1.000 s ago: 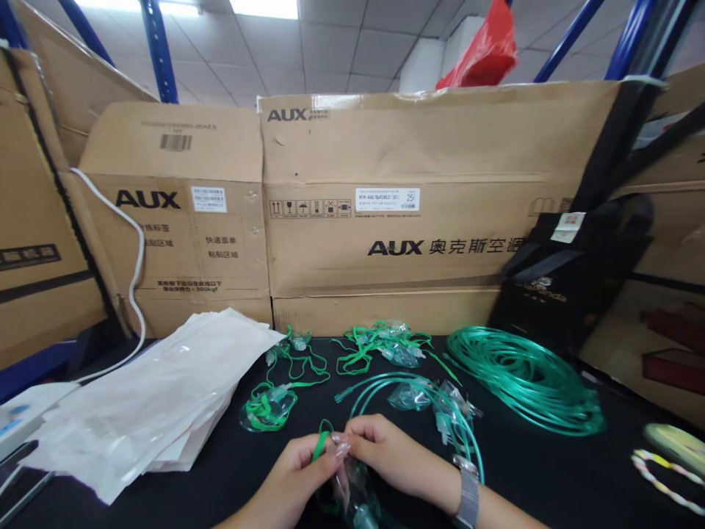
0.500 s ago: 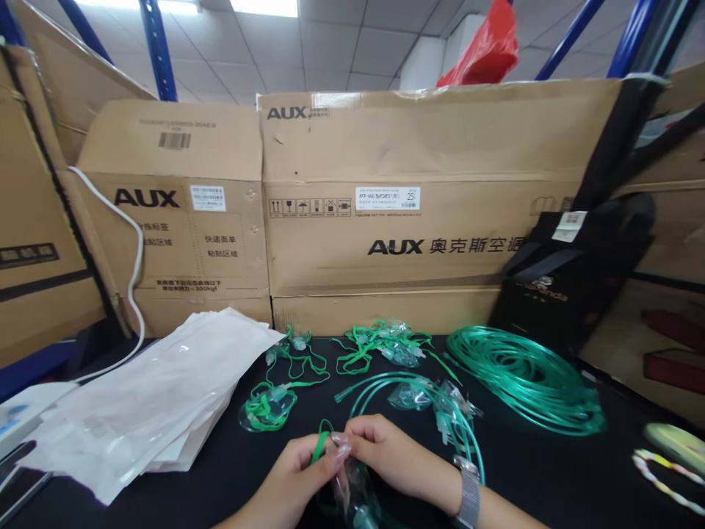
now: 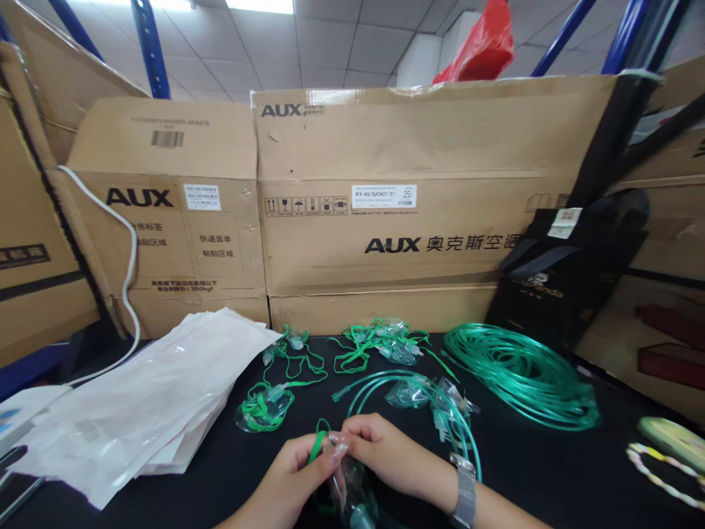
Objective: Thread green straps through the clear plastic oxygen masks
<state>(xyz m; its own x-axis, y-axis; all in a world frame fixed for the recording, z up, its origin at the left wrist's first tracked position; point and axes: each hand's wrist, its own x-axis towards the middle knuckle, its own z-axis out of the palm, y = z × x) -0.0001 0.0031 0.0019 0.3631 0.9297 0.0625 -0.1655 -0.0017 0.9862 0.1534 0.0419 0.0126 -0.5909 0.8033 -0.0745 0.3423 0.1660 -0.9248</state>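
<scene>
Near the bottom centre, my left hand (image 3: 300, 470) and my right hand (image 3: 380, 450) meet with fingertips pinched together at the top end of a clear plastic mask (image 3: 352, 488). A green elastic strap (image 3: 318, 445) loops up over my left fingers. The mask hangs below the fingertips, its pale green connector at the bottom edge of the view. My right wrist wears a watch with a mesh band. Just beyond the hands, thin green tubing (image 3: 380, 378) curves to the right, beside small clear parts (image 3: 408, 393). Another mask with a green strap (image 3: 265, 408) lies to the left.
White plastic bags (image 3: 148, 397) lie at the left. More strapped masks (image 3: 385, 342) sit at the back, with a big coil of green tubing (image 3: 523, 378) to their right. Cardboard boxes (image 3: 429, 154) and a black bag (image 3: 551, 279) stand behind. A beaded bracelet (image 3: 661, 474) is far right.
The whole view has shifted slightly. Both hands keep almost the same pinch on the mask and strap.
</scene>
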